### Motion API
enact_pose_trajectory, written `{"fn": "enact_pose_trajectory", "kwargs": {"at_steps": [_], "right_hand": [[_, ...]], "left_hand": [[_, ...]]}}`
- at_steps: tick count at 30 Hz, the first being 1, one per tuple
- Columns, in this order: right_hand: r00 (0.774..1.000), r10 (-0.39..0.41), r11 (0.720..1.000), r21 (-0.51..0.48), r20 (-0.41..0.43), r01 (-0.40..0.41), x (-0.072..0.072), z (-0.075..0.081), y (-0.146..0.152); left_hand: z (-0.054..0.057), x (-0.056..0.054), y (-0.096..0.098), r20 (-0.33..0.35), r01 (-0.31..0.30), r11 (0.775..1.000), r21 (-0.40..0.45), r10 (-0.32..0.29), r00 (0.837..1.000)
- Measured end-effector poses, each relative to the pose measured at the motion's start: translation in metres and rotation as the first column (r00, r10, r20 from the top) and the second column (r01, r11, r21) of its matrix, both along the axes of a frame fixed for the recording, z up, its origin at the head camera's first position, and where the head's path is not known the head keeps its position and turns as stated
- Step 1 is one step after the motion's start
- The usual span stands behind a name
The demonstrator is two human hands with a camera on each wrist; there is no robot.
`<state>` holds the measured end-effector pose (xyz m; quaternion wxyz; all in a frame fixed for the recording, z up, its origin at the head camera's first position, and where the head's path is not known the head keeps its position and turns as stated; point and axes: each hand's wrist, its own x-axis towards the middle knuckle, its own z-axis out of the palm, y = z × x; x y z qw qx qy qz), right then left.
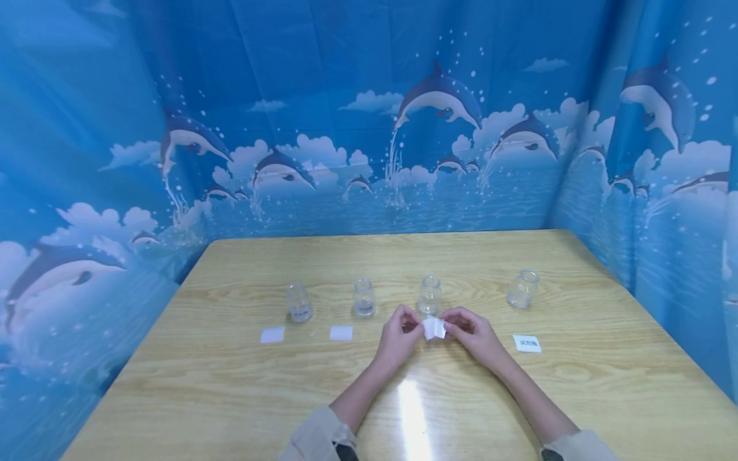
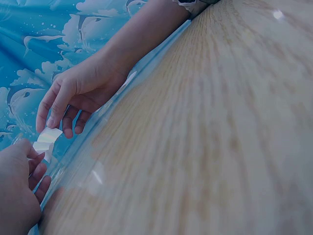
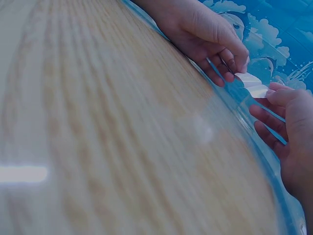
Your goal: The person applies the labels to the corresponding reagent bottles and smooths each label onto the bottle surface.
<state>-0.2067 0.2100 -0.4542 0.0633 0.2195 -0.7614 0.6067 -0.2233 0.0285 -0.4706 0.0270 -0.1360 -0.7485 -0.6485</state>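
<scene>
My left hand [image 1: 399, 337] and right hand [image 1: 474, 334] meet near the middle of the table, each pinching one side of a small white paper slip [image 1: 434, 328]. The slip is creased and bent between them; its folds also show in the left wrist view, where the paper [image 2: 47, 140] spans both sets of fingertips. In the right wrist view the slip [image 3: 254, 86] is held above the tabletop. Just beyond the fingers stands a clear glass jar [image 1: 429, 296], its lower part close behind the paper in the head view.
More clear glass jars stand in the row: one at far left [image 1: 300, 303], another left of centre [image 1: 364, 298], one at right [image 1: 523, 289]. Blank white slips [image 1: 272, 335] [image 1: 341, 333] lie before the left ones; a printed slip [image 1: 527, 344] lies at right. A dolphin-print curtain [image 1: 369, 205] surrounds the wooden table [image 1: 230, 390].
</scene>
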Motion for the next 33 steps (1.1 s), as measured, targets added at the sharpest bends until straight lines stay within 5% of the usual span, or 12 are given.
{"fn": "enact_pose_trajectory", "kwargs": {"at_steps": [5, 11, 19, 25, 33], "right_hand": [[0.999, -0.052, 0.999, 0.019, 0.017, 0.051, 0.007, 0.014, -0.004], [0.994, -0.104, 0.993, 0.062, 0.024, 0.102, 0.009, 0.019, -0.005], [0.987, -0.157, 0.986, 0.057, 0.019, 0.156, 0.008, 0.018, -0.001], [0.979, -0.2, 0.979, 0.032, 0.028, 0.199, -0.005, 0.0, 0.014], [0.976, -0.215, 0.974, -0.072, 0.015, 0.216, -0.008, -0.004, 0.017]], "left_hand": [[-0.001, -0.001, -0.001, -0.062, -0.012, 1.0, 0.003, 0.013, 0.998], [0.002, -0.001, -0.001, -0.051, -0.047, 0.999, -0.003, 0.047, 0.998], [0.004, 0.0, -0.003, 0.008, -0.117, 0.993, -0.013, 0.117, 0.993], [0.002, -0.002, -0.005, 0.012, -0.167, 0.986, -0.007, 0.167, 0.986], [0.002, 0.0, -0.004, 0.004, -0.047, 0.996, -0.074, 0.047, 0.999]]}}
